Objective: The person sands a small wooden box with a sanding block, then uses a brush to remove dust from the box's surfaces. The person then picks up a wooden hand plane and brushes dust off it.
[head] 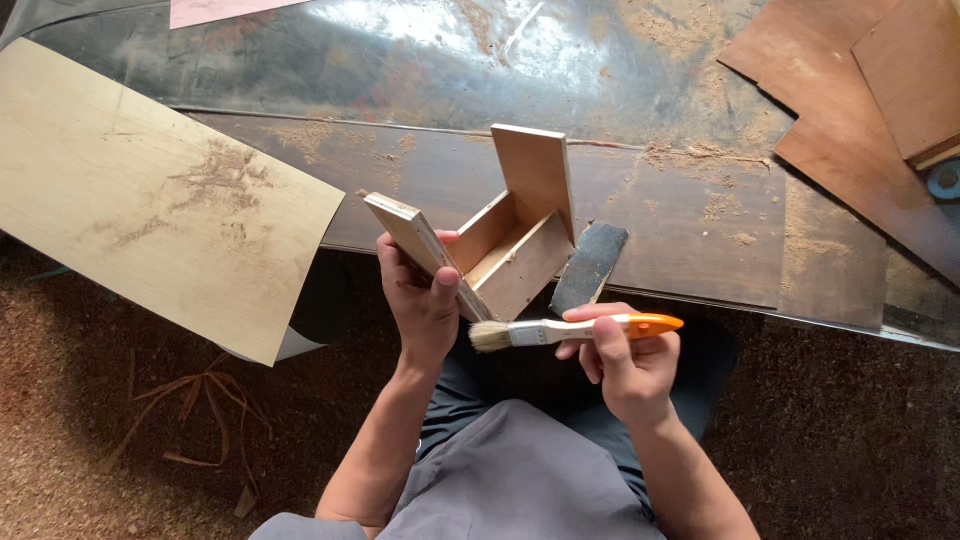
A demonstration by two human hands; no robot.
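Your left hand (425, 300) is gripping a small open wooden box (500, 240) by its near side panel, fingers curled over the panel's edge and thumb pressing along it, so the hand is closed firmly on the wood. You are holding the box tilted just above the front edge of the dark workbench (690, 215), with its tallest panel standing upward and its open cavity facing you. Your right hand (625, 365) is closing around a paintbrush (570, 330) with an orange handle, fingers wrapped over the handle and the pale bristles pointing left toward your left wrist, just below the box. A dark rectangular strip (590, 265) is lying on the bench edge just beside the box. A pale sheet of veneer (150, 200) is overhanging the bench at your left, and brown plywood sheets (850, 110) are lying at the far right. Sawdust is scattered over the bench.
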